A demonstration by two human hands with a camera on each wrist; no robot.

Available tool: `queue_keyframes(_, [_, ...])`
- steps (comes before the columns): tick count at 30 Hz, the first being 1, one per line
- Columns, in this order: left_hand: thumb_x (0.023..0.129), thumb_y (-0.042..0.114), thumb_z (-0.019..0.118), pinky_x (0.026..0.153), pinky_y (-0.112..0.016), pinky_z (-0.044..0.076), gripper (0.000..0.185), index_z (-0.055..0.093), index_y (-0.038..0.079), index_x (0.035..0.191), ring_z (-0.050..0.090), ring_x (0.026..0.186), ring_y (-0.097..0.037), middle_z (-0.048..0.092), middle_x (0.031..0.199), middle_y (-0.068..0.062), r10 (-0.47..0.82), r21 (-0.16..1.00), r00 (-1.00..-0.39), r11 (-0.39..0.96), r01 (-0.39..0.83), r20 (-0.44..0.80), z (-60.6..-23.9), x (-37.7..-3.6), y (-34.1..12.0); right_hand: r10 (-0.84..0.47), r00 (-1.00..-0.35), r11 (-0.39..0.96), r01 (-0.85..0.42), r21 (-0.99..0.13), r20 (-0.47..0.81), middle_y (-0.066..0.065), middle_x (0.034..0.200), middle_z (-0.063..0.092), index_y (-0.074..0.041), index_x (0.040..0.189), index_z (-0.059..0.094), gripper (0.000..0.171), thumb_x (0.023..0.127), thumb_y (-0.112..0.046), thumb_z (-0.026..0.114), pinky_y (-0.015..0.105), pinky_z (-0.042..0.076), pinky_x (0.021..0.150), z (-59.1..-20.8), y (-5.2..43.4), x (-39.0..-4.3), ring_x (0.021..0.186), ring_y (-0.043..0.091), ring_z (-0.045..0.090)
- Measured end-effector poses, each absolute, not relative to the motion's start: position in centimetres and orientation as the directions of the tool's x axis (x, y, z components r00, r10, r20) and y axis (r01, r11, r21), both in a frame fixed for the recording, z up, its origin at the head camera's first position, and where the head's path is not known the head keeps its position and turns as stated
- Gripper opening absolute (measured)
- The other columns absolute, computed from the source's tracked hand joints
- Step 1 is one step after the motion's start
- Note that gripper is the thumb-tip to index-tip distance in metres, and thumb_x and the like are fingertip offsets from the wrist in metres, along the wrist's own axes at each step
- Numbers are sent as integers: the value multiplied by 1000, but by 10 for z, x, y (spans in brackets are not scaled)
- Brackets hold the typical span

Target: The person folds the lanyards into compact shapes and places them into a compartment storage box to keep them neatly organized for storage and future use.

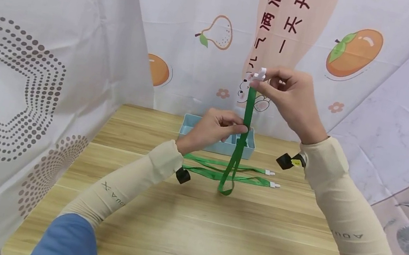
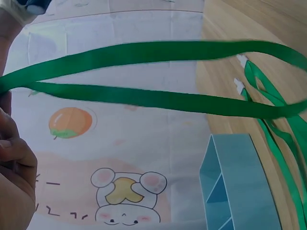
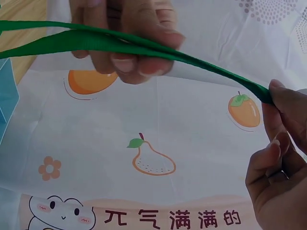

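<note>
the right hand [image 1: 289,97] is raised at 12 o'clock of the scene, fingers curled, pinching the white clip end [image 1: 258,74] of a green lanyard [image 1: 246,121]. the left hand [image 1: 214,130] sits lower, at 7 o'clock of the right hand, with thumb and fingers closed round the doubled strap partway down. between the two hands the strap is held taut and near vertical; below the left hand its loop hangs down to the table [image 1: 188,232], the bottom of the loop apparently touching the wood, though the head view is not clear on this.

progress, as judged: two more lanyards [image 1: 229,170] already lie flat and straightened on the table, side by side, clips pointing to 3 o'clock. the held lanyard is mid-handling and not yet laid down.

a light blue compartment tray [image 1: 192,131] stands behind the left hand, at the table's far edge. printed fruit-pattern cloth [image 1: 211,35] forms the backdrop.
</note>
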State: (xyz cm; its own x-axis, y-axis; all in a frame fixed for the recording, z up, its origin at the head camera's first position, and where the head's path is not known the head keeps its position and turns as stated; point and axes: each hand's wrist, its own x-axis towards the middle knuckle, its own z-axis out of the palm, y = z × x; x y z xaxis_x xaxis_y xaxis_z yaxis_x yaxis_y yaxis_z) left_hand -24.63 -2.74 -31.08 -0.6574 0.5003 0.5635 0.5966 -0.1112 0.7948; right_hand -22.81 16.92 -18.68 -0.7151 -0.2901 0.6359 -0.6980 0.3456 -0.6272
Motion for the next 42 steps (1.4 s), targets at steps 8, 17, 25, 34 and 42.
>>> queue_keyframes(8, [99,23,73,51,-31,39,14,80,12,105,48,55,-27,64,80,-10,523,831,-691,-65,552,499,-321,-240,-27,-206,-737,309,-673,-672,644,6,82,70,-4,101,80,14,89,-11,83,25,33,58,-184,171,-241,58,14,40])
queue_keyframes(17, [100,27,72,51,-31,37,16,79,14,105,46,55,-27,59,73,-7,585,876,-703,-25,482,403,-334,-235,-26,-133,-770,291,-632,-718,624,1,84,69,-6,103,81,15,89,-11,82,24,35,61,-176,175,-247,68,14,45])
queue_keyframes(25, [99,26,73,52,-31,37,15,80,16,107,45,55,-26,53,70,-6,622,870,-675,-20,493,397,-346,-233,-26,-83,-791,282,-602,-747,606,0,85,70,-4,104,81,20,87,-13,85,25,37,64,-180,185,-268,74,15,52])
queue_keyframes(34, [99,24,73,52,-30,39,15,80,13,105,47,56,-27,64,80,-3,644,866,-664,4,500,380,-356,-231,-27,-29,-798,290,-583,-759,602,0,85,70,-4,104,81,21,86,-15,86,25,36,67,-186,201,-288,76,16,52])
queue_keyframes(42, [99,20,73,49,-30,38,14,81,13,107,44,53,-22,73,97,-1,649,879,-656,-40,476,385,-362,-227,-27,18,-868,272,-473,-838,496,-1,82,69,-4,104,81,23,86,-16,87,23,34,63,-207,221,-310,76,12,52])
